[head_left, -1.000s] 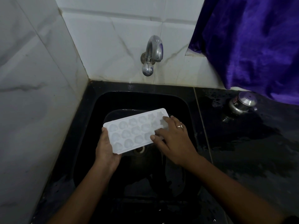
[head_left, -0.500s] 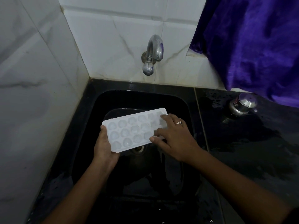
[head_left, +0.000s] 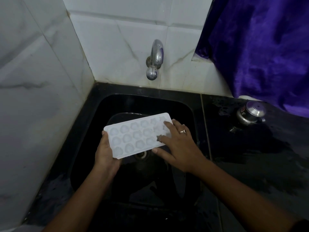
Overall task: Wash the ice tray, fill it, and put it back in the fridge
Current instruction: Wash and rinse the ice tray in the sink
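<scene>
Over a black sink (head_left: 192,114) set into a tiled corner, a white ice tray (head_left: 133,134) is held in the air above the drain (head_left: 141,154), its long side running from lower left up to the right and its rows of rounded cells facing up. The left hand (head_left: 106,153) grips the tray's near-left end, thumb on the upper rim and fingers curled beneath. The right hand (head_left: 177,144) lies flat over the far-right end, fingers spread and pressed on the cells, thumb reaching along the tray's near edge; a ring (head_left: 182,131) shows on one finger. Whether the cells hold water cannot be told.

A chrome tap (head_left: 154,59) juts from the white marble-patterned wall tiles (head_left: 117,39) directly behind the basin, with no stream visible from its spout. To the right, the dark countertop (head_left: 250,156) looks wet, and a small steel container (head_left: 250,113) with a lid stands on it near the wall. Purple cloth (head_left: 259,47) hangs above that container, covering the upper right corner.
</scene>
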Tool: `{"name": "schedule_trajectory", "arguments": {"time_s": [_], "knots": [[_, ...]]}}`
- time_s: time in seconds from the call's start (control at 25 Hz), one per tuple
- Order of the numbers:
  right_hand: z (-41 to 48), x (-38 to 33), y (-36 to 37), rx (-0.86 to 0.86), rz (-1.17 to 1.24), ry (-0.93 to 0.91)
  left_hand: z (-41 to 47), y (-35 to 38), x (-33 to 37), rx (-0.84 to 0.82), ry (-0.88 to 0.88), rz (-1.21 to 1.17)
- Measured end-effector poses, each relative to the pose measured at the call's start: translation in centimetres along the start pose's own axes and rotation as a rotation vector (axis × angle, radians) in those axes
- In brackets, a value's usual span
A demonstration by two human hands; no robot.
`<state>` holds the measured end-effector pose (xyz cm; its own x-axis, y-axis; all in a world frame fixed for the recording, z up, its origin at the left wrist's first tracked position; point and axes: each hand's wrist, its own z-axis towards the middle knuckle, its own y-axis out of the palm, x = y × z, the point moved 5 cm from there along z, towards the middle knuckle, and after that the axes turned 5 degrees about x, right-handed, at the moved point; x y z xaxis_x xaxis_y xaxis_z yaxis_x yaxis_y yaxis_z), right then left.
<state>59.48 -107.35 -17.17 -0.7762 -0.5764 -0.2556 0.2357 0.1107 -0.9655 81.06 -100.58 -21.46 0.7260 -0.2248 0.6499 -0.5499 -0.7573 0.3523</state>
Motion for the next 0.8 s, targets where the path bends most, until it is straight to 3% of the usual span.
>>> {"name": "schedule_trajectory", "arguments": {"time_s": [0.12, 0.28, 0.44, 0.6, 0.8], "knots": [[0.2, 0.6, -0.5, 0.005, 0.072, 0.066, -0.4, 0.3, -0.6, 0.017, 0.017, -0.004], [-0.5, 1.5, -0.2, -0.022, 0.057, -0.065, -1.0, 0.7, -0.7, 0.031, 0.059, 0.009], [0.3, 2.5, -0.9, 0.008, 0.096, -0.017, -0.7, 1.0, -2.1, 0.056, 0.076, 0.017], [-1.0, 3.5, -0.2, -0.027, 0.028, -0.109, -0.5, 1.0, -2.6, 0.083, 0.082, -0.017], [0.1, 3.4, -0.4, 0.012, 0.061, -0.047, -0.7, 1.9, -3.6, 0.111, 0.066, -0.051]]}}
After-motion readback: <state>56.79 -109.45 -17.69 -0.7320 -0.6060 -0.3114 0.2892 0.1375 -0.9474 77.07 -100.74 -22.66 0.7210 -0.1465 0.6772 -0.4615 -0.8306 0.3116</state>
